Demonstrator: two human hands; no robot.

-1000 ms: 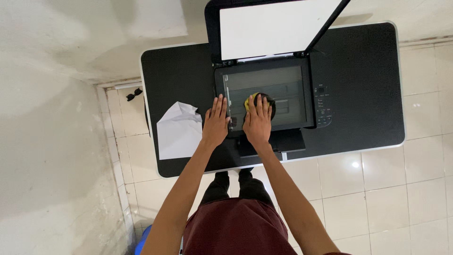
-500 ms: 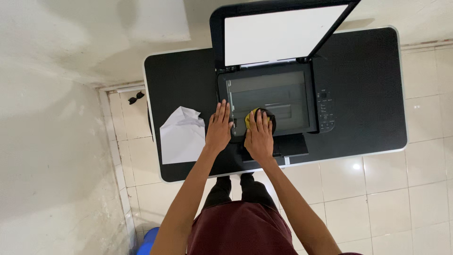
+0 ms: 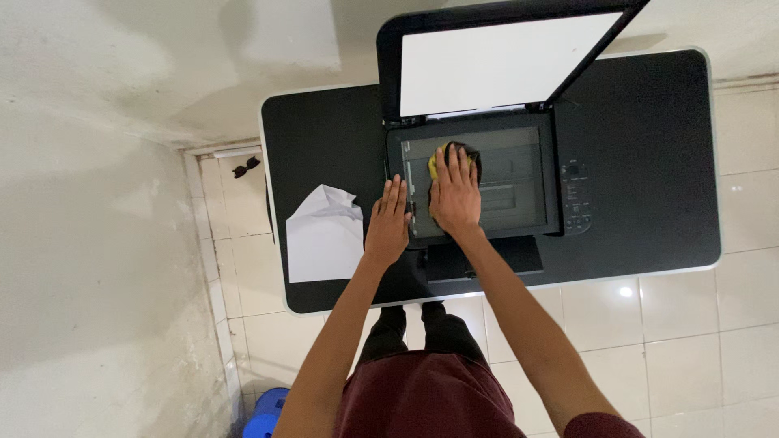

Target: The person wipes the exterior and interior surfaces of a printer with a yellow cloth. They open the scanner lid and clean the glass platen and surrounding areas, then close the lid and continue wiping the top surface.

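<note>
White paper (image 3: 324, 235) lies crumpled at the left end of the black surface (image 3: 324, 134), apart from me. Just right of it my left hand (image 3: 388, 224) rests flat, fingers spread and holding nothing, bracing the scanner (image 3: 560, 174) at its left edge. My right hand (image 3: 455, 197) presses flat on a yellow-and-dark cloth (image 3: 449, 154) near the glass's (image 3: 511, 174) far left corner; the fingers lie out over the cloth rather than curled round it. The lid (image 3: 503, 57) stands open behind. I judge I am mid-wipe on the glass. The next stroke calls for steady, even pressure across the right part of the pane.
</note>
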